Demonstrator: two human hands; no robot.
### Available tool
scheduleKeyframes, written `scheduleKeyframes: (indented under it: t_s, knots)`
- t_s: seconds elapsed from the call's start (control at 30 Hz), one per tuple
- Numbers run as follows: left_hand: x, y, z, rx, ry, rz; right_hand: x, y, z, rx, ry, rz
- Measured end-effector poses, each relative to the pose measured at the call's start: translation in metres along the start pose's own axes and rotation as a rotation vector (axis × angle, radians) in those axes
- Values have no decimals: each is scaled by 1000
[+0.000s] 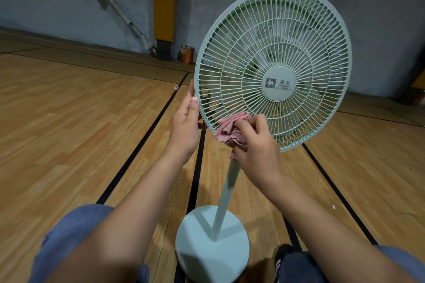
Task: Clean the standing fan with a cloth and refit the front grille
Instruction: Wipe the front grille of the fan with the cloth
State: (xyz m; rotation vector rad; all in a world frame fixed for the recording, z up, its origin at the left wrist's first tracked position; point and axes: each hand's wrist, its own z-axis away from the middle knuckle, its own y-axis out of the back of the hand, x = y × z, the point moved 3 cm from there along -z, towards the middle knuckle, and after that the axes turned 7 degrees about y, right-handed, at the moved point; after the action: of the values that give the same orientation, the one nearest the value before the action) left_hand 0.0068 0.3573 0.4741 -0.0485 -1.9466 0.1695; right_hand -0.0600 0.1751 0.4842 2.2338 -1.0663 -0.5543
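Wooden floor [69, 133] filled most of the room, pale boards crossed by thin black lines, and it ran back to a grey wall [379, 18] where a yellow padded post [164, 2] stood upright. Near the foot of that post sat a small brown can [186, 54] on the boards.

On the floor just in front of the seated person stood the standing fan [273, 64], pale green all over. Its front grille [299, 30] was in place on the head, tilted back a little, with a round badge [278, 84] at the centre reading CAMEL, and the blades showed dimly behind the ribs. A slim pole [226, 190] came down at a slant from the head to the round base [212, 243], which rested flat between the person's knees, in blue trousers [69, 236].

Both bare arms reached up to the lower left part of the grille. The left hand [185, 126] lay against the outer rim of the fan head, its fingers [194, 101] straight and flat along the edge, steadying it without curling round anything. The right hand [255, 145] gripped a bunched pink cloth [230, 126], fingers curled over it, and pressed it onto the bottom left of the grille rim, just above where the pole met the head. Part of the cloth hung down below the rim, beside the top of the pole.

A dark shoe [284, 255] showed beside the base on the right.
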Motion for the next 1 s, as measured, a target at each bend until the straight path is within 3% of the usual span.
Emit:
scheduleKeyframes:
  t_s: [0.43, 0.63, 0.9, 1.0]
  knots:
    - [4, 0, 5, -8, 60, 15, 21, 43, -39, 307, -36, -24]
    - [2, 5, 2, -43, 136, 87, 4, 19, -26, 197, -57, -58]
    - [7, 8, 4, -131, 185, 173, -29, -18, -1, -78, 27, 9]
    - [8, 10, 3, -132, 194, 207, -28, -14, -6, -86, 28, 30]
